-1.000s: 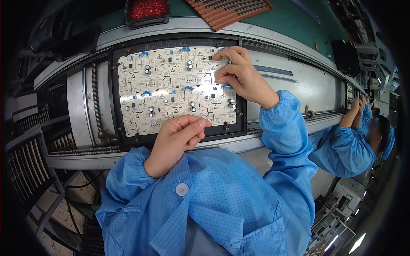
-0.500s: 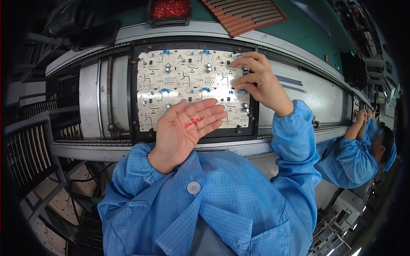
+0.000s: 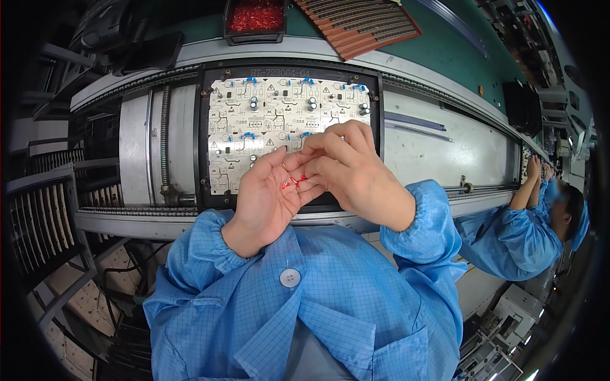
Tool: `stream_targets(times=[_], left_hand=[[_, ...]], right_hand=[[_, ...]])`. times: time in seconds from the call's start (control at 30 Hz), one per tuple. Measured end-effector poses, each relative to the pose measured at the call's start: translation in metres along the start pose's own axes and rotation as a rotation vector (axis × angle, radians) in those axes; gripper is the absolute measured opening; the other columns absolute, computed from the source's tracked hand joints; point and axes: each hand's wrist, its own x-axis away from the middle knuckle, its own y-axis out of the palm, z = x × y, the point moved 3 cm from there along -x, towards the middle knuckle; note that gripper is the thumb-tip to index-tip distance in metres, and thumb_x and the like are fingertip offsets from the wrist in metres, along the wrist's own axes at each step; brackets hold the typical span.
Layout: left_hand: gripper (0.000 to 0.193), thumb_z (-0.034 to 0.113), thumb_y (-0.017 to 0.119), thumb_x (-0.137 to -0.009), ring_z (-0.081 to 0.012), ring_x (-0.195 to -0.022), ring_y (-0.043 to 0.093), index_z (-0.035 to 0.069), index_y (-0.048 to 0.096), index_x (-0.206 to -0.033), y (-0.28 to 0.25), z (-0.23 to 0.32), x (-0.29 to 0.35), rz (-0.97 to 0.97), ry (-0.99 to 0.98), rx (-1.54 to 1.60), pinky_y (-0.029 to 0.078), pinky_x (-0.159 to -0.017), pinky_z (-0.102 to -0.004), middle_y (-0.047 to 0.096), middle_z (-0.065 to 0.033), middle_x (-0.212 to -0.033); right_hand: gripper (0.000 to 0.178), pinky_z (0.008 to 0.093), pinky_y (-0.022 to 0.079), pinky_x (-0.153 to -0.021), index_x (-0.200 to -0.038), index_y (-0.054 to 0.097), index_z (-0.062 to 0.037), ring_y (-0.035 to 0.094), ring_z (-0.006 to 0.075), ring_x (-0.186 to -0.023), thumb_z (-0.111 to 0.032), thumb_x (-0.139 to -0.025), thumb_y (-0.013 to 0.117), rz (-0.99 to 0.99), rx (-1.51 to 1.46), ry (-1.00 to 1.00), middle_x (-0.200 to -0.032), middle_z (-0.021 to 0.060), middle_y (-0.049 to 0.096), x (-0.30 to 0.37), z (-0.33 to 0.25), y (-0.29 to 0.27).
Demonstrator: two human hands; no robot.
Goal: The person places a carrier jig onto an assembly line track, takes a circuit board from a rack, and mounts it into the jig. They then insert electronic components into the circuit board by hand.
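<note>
My left hand (image 3: 265, 198) is turned palm up and slightly cupped, cradling several small red components (image 3: 294, 183) with thin leads. Over that palm bends my right hand (image 3: 352, 171), its fingers drawn together at the red components; whether a part is between the fingertips cannot be seen. Beneath both hands lies a white circuit board panel (image 3: 272, 101) in a black frame (image 3: 202, 127). The panel carries blue parts, black-topped cylindrical capacitors and black blocks in repeated groups. My hands cover its lower middle and lower right.
A black bin of red components (image 3: 257, 18) stands beyond the rail, beside a brown-red ribbed rack (image 3: 362, 28) on the green bench. Conveyor chain rails (image 3: 445, 101) run along both sides of the frame. Another person in blue (image 3: 521, 235) works at the far right.
My right hand has come from the panel's upper right down to my left palm, its spread fingers drawing together. My left hand has stayed nearly in place with the red components.
</note>
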Motion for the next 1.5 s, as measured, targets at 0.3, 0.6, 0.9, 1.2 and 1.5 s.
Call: stream_targets(times=[0.3,0.6,0.9,1.2,1.5], left_hand=[[0.039,0.022,0.033,-0.104,-0.0239,-0.110,0.061,-0.006,0.049,-0.125,0.001,-0.003,0.004,-0.018,-0.079,0.017,0.049,-0.099,-0.0367,0.061,-0.0155,-0.117],[0.020,0.014,0.055,-0.099,-0.0076,-0.070,0.056,-0.002,0.061,-0.109,0.012,-0.004,0.009,0.038,0.074,-0.533,0.046,-0.063,-0.0201,0.066,-0.0064,-0.089],[0.014,0.013,0.059,-0.096,-0.0018,-0.053,0.043,0.000,0.063,-0.095,0.007,-0.008,0.010,0.088,0.176,-0.618,0.030,-0.047,-0.0179,0.062,-0.0035,-0.072],[0.014,0.011,0.059,-0.094,-0.0021,-0.053,0.040,-0.002,0.064,-0.097,0.000,-0.014,0.014,0.107,0.071,-0.567,0.028,-0.046,-0.0178,0.058,-0.0023,-0.071],[0.018,0.014,0.056,-0.097,-0.0035,-0.053,0.038,-0.003,0.063,-0.099,0.000,-0.015,0.016,0.119,0.024,-0.598,0.029,-0.047,-0.0175,0.055,-0.0017,-0.069]], right_hand=[[0.017,0.0405,0.037,-0.097,-0.089,0.059,-0.0052,0.049,0.0292,-0.107,-0.007,-0.076,0.070,-0.098,-0.118,0.049,-0.115,0.0099,0.055,0.007,-0.002,-0.006],[0.007,0.0294,0.039,-0.095,-0.097,0.055,-0.0049,0.049,0.0152,-0.108,-0.012,-0.096,0.055,0.140,-1.392,0.608,-0.119,0.0085,0.050,0.027,0.006,0.019],[0.015,0.0286,0.045,-0.091,-0.101,0.055,-0.0014,0.054,0.0146,-0.101,-0.016,-0.099,0.054,0.233,-1.481,0.637,-0.114,0.0089,0.055,0.037,0.007,0.034],[0.020,0.0274,0.046,-0.091,-0.106,0.061,0.0014,0.059,0.0119,-0.096,-0.017,-0.098,0.057,0.102,-1.342,0.768,-0.104,0.0066,0.064,0.042,0.005,0.023],[0.020,0.0251,0.049,-0.087,-0.105,0.061,0.0021,0.061,0.0102,-0.092,-0.016,-0.097,0.059,0.081,-1.275,0.751,-0.099,0.0052,0.065,0.042,0.001,0.023]])
